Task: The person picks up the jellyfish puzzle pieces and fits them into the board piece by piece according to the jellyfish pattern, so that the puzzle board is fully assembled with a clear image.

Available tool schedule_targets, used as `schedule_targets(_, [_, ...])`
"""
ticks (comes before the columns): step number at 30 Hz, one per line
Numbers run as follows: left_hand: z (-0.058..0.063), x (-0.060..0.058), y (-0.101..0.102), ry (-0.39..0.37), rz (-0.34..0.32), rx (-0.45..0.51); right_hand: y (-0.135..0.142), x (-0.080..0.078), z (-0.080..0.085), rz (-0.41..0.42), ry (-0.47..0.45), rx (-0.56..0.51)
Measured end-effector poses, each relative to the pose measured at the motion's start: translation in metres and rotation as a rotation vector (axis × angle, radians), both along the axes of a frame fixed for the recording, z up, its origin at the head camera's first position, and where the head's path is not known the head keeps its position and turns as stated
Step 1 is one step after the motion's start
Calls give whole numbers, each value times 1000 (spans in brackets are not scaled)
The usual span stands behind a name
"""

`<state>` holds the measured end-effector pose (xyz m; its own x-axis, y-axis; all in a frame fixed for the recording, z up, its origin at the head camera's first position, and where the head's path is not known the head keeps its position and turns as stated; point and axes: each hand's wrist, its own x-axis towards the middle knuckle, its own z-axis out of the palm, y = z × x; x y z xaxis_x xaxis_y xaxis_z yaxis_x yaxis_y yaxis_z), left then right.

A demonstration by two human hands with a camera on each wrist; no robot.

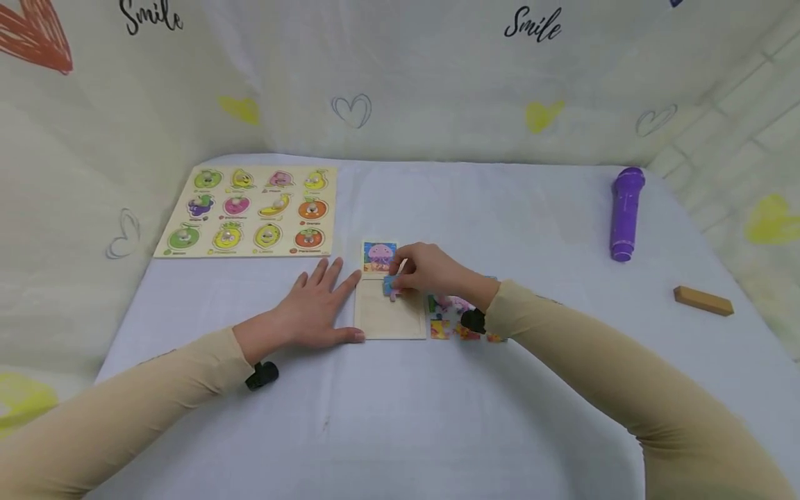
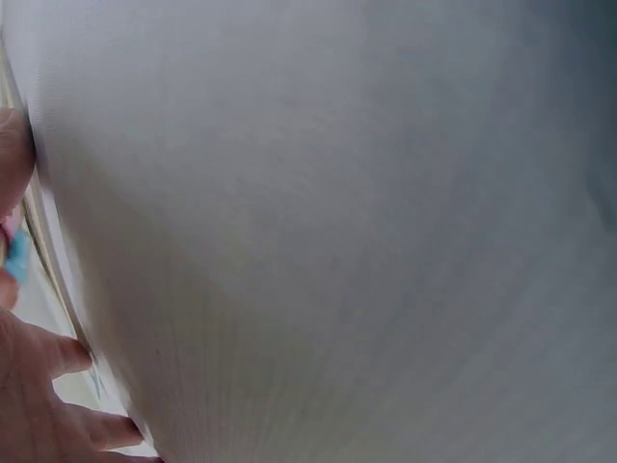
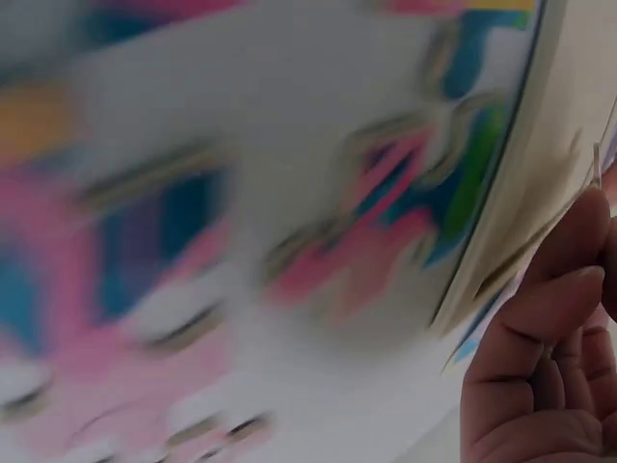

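My right hand (image 1: 431, 269) pinches a small blue and pink jigsaw piece (image 1: 391, 286) between thumb and fingertips, close over the upper part of a pale wooden puzzle tray (image 1: 381, 319). In the right wrist view, the curled fingers (image 3: 549, 318) appear at the right edge, with the thin edge of the piece between them. My left hand (image 1: 315, 305) lies spread on the cloth, its thumb and fingertips right at the tray's left edge. A picture of a pink jellyfish (image 1: 379, 256) shows on the panel at the tray's top.
Loose jigsaw pieces (image 1: 440, 329) lie right of the tray, partly hidden under my right forearm. A fruit puzzle board (image 1: 250, 212) lies at the back left. To the right are a purple toy microphone (image 1: 626, 215) and a wooden block (image 1: 703, 301).
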<state>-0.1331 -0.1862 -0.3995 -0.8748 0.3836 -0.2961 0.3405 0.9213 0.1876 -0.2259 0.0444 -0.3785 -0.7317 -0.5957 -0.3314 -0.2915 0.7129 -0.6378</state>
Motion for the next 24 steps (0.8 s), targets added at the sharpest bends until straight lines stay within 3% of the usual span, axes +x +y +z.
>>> schedule_targets(7, [1,0,1,2,-1,-3,-29,1,-7,-37,-45,23])
schedule_targets(13, [0,0,2,15,-4,-13,-31,4,-3,-51,-7,59])
schedule_targets(24, [2,1,1,8,-4,-27,-29,10,-7,39,122,145])
